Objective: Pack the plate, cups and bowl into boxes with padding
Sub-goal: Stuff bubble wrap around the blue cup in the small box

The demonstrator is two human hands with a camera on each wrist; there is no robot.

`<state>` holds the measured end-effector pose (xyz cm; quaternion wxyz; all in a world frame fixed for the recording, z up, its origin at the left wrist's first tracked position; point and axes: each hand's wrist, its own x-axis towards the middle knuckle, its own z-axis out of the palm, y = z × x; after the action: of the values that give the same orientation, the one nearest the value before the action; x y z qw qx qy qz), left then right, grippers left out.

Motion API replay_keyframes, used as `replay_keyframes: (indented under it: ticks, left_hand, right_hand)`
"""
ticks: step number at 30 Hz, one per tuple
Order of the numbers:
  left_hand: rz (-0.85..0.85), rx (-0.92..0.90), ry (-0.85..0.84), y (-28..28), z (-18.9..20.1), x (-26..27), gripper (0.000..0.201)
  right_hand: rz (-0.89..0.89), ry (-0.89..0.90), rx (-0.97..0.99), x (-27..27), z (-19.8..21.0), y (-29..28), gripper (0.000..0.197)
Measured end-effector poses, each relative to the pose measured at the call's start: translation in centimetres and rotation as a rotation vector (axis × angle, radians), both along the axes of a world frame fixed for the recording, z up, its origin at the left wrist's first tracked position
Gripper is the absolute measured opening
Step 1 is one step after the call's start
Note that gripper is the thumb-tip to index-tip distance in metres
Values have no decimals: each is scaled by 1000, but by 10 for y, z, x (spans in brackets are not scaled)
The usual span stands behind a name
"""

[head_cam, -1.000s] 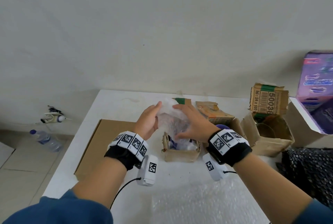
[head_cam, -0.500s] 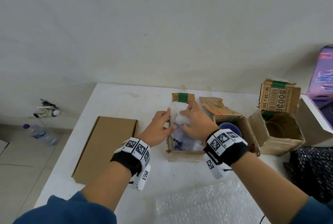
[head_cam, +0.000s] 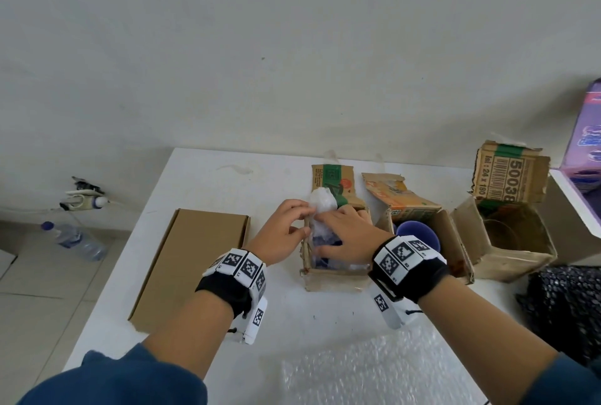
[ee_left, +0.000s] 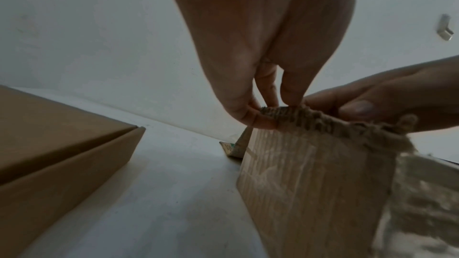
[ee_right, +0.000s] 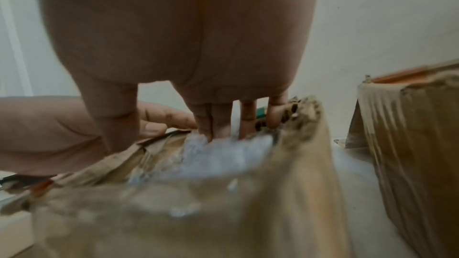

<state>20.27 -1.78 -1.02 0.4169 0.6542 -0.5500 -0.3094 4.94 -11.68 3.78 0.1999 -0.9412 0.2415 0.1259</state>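
At the small open box (head_cam: 335, 277) in the middle of the table (head_cam: 208, 176), we have both hands working. Our left hand (head_cam: 283, 235) pinches the box's left wall rim, thumb outside, fingers over the torn edge. Our right hand (head_cam: 344, 238) lies flat across the box mouth, fingers straight and a bit spread, pressing down on the bubble-wrapped bundle (head_cam: 322, 203). Bundle sits inside this box, standing on end, long axis upright; its crumpled white top pokes above the rim toward the far flap. Something dark blue shows through the wrap low in the box; we cannot tell which item.

Just right of it, second open box (head_cam: 455, 242) holds a blue cup (head_cam: 416, 235), mouth up. Further right, third open box (head_cam: 507, 261) holds a clear glass item (head_cam: 507, 232), shape hard to tell. Left of our hands, flat closed carton (head_cam: 192, 261) lies on the table, long side running away from us. Loose bubble wrap sheet (head_cam: 374, 372) at near edge. Floor at left: water bottle (head_cam: 74, 238) on its side.
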Motion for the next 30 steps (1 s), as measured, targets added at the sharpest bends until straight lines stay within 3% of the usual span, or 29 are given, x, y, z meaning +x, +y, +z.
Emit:
replay_keyframes:
  ticks: [7, 11, 16, 19, 21, 25, 30]
  left_hand:
    - [8, 1, -41, 2, -4, -6, 41]
    - [1, 65, -36, 3, -2, -7, 49]
    - [24, 85, -27, 2, -1, -8, 50]
    - [18, 81, -15, 2, -3, -7, 50]
    - [8, 78, -11, 2, -2, -6, 49]
    - [10, 80, -21, 1, -2, -5, 47]
    - [28, 84, -28, 1, -4, -8, 47]
  right_hand:
    - [76, 167, -229, 9, -14, 0, 37]
    - [37, 15, -89, 5, -16, -8, 41]
    - [-272, -141, -170, -10, -15, -6, 37]
    - [-366, -260, 20, -4, -9, -3, 34]
    - [-348, -338, 156, -1, -9, 0, 44]
    - [-137, -127, 70, -1, -21, 0, 61]
    - [-23, 75, -10, 2, -27, -12, 65]
